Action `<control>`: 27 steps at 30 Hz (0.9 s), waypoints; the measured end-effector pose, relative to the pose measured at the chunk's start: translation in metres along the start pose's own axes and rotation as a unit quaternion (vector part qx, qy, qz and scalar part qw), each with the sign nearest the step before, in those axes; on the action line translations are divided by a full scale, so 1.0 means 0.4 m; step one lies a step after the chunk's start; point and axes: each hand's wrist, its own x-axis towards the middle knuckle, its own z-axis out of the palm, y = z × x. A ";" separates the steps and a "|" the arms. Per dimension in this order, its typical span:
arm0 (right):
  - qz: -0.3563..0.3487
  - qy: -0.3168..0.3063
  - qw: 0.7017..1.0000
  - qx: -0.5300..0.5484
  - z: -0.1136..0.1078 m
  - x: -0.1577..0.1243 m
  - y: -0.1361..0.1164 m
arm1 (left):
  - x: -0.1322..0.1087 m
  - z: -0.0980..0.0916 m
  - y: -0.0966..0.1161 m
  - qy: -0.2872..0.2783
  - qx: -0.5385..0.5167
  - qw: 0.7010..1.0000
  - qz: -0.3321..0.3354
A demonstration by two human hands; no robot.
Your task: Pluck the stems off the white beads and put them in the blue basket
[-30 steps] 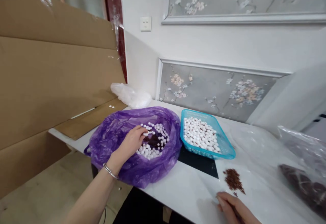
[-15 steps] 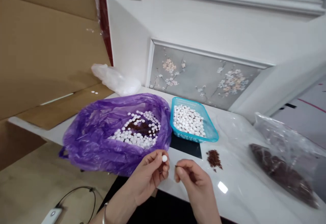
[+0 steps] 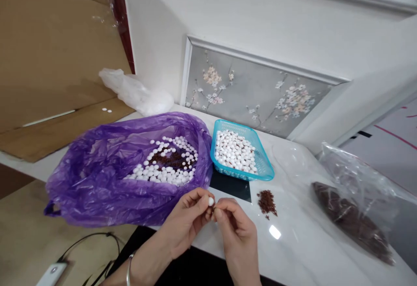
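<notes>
Ball (image 3: pixel 211 201), white, sits at lower centre of the frame, pinched by the left hand (image 3: pixel 183 223); just beside it the right hand (image 3: pixel 239 234) has its grip pressed together, contents unclear.

Beyond your right hand (image 3: pixel 239 234): white wall (image 3: pixel 156 38), framed floral panel (image 3: pixel 249 82); to its right, white tabletop (image 3: pixel 299 234); far left, beige floor (image 3: pixel 19 221).

Before me, the white tabletop (image 3: pixel 302 251) carries 3 plastic bags: a crumpled purple bag (image 3: pixel 94 164), a whitish bag (image 3: pixel 140 95) behind it, and a clear bag (image 3: pixel 355 216) of something dark brown on my right. Between lie a blue basket (image 3: pixel 267 171) and a heap of reddish-brown bits (image 3: pixel 267 202); flat cardboard (image 3: pixel 65 129) covers the left end.
</notes>
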 end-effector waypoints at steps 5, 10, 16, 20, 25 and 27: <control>-0.036 0.011 0.999 -0.003 0.005 -0.004 0.021 | -0.001 0.000 0.001 0.011 0.003 1.000 -0.001; -0.058 0.032 0.998 -0.018 0.009 -0.008 0.038 | -0.003 -0.003 -0.001 0.033 0.005 0.999 -0.007; -0.078 0.047 0.995 -0.048 0.015 -0.004 0.045 | -0.004 -0.001 0.001 0.050 0.009 0.999 -0.009; -0.055 0.068 0.996 -0.037 0.017 0.001 0.044 | -0.001 0.001 0.003 0.057 0.010 0.998 -0.010; -0.020 0.061 0.998 -0.023 0.015 0.005 0.051 | 0.001 0.002 0.003 0.055 0.017 0.998 -0.012; -0.006 0.062 0.998 -0.020 0.017 0.010 0.052 | 0.002 0.003 0.004 0.055 0.017 0.998 -0.011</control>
